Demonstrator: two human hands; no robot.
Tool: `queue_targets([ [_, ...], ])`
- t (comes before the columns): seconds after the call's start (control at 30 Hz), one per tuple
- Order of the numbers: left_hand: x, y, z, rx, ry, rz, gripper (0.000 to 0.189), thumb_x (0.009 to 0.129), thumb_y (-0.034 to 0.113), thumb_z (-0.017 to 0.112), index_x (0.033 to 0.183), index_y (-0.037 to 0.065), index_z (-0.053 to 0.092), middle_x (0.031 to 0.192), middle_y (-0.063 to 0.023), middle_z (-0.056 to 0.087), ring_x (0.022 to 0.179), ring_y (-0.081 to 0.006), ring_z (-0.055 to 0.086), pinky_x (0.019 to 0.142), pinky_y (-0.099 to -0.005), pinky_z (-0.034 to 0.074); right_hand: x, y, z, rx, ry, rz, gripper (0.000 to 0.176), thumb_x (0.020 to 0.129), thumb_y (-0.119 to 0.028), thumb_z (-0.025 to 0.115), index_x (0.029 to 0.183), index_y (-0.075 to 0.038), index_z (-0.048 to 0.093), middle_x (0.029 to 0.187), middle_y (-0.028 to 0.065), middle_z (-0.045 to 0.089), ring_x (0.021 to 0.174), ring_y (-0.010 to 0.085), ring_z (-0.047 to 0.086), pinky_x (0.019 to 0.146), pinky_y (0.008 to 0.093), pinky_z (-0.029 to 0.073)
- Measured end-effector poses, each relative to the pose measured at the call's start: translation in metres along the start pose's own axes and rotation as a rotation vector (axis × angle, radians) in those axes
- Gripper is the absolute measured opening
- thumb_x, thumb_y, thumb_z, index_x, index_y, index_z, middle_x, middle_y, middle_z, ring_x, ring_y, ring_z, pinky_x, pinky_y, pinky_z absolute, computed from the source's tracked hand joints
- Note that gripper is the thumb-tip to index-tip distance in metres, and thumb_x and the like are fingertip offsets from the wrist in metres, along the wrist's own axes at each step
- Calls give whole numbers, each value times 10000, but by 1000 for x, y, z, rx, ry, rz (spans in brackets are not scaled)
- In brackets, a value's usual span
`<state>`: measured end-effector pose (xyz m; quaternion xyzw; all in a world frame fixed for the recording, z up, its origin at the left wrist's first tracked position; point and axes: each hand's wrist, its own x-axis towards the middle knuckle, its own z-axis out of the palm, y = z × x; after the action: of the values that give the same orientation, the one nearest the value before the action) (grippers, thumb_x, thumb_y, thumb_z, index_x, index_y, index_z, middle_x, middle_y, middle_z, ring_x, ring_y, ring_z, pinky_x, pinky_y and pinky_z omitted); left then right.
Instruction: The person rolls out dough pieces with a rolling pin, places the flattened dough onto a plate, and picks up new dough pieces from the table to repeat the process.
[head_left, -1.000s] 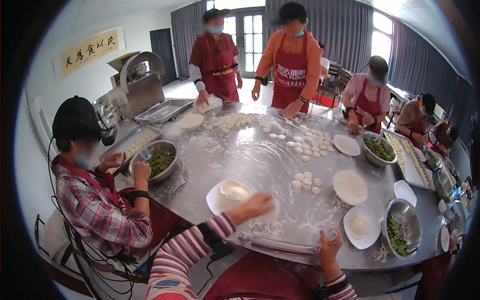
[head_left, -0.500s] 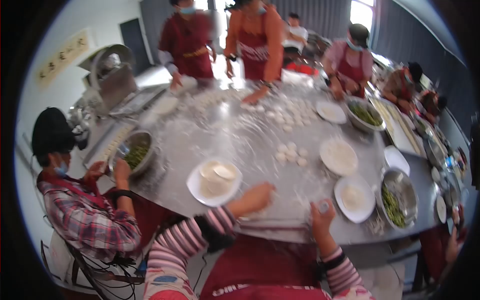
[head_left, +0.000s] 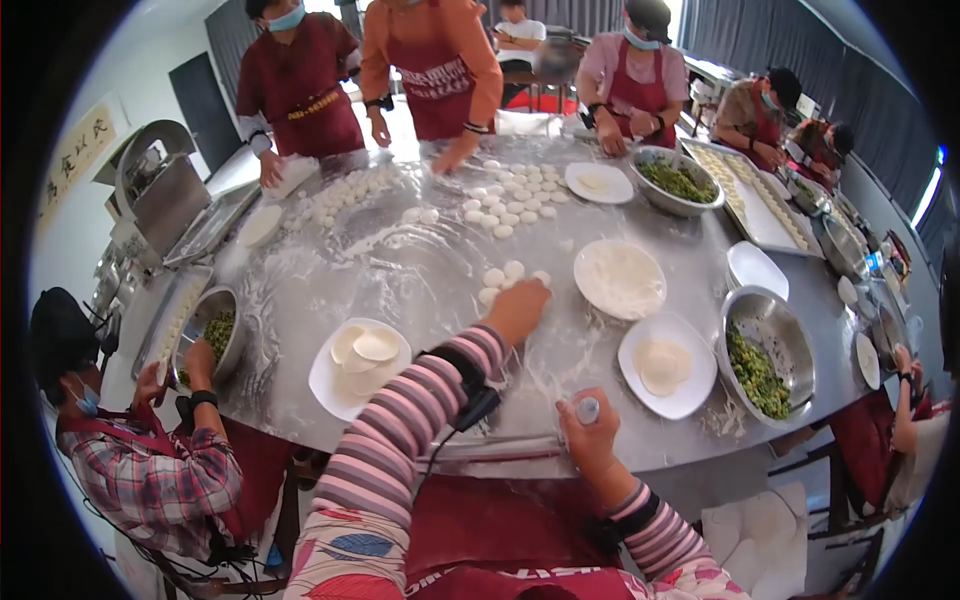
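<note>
My left hand (head_left: 518, 310) reaches over a small group of white dough balls (head_left: 492, 278) on the steel table. Its fingertips are hidden behind the hand, touching or just beside the nearest balls. Close to the table's front edge, my right hand (head_left: 592, 432) is closed around a rolling pin (head_left: 587, 409), of which only the round, greyish end shows. To the left of my forearm stands a white plate (head_left: 322, 382) of round dough wrappers (head_left: 362, 358). Right of my right hand, another white plate (head_left: 690, 398) holds flat wrappers (head_left: 662, 366).
A floury plate (head_left: 620, 282) lies beyond my right hand, with a steel bowl of green filling (head_left: 757, 372) farther right. More dough balls (head_left: 515, 200) spread across the floured table (head_left: 430, 290). Co-workers in red aprons stand opposite; one sits left beside another filling bowl (head_left: 228, 335).
My left hand has moved forward from the table's front to the small group of dough balls. The right hand remains closed on the rolling pin. The camera view has shifted.
</note>
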<state>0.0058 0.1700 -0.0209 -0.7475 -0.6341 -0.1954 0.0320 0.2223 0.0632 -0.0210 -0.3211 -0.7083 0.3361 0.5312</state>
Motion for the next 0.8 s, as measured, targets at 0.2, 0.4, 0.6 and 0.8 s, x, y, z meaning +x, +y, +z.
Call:
queue_targets([
  [0.2,-6,13,-9,220,-57,15,144,751,77,504,860,21,580,959,-152,532,908,-295,551,709,-394,480,1,2,3,77,-14,99,207,690,-51,697,731,-54,494,523,70,476,457,151,495,446,273,384],
  [0.4,-35,6,-23,96,-166,10,250,651,101,606,891,48,560,894,-145,543,839,-321,549,693,-408,460,-1,-2,4,59,9,61,203,690,-39,691,728,-51,492,523,57,462,458,139,454,447,269,377],
  [0.6,-82,19,-35,-200,-282,-155,246,632,161,635,842,47,579,814,-151,594,797,-324,575,690,-405,453,-7,0,3,70,9,117,193,698,-28,680,733,-43,491,528,53,466,472,129,465,459,263,380],
  [0.8,-119,32,-61,-461,-302,-217,182,640,178,643,742,30,618,732,-142,621,704,-288,603,640,-366,467,4,-13,6,75,-7,124,176,714,-20,667,722,-45,493,540,49,487,487,109,468,462,264,379],
])
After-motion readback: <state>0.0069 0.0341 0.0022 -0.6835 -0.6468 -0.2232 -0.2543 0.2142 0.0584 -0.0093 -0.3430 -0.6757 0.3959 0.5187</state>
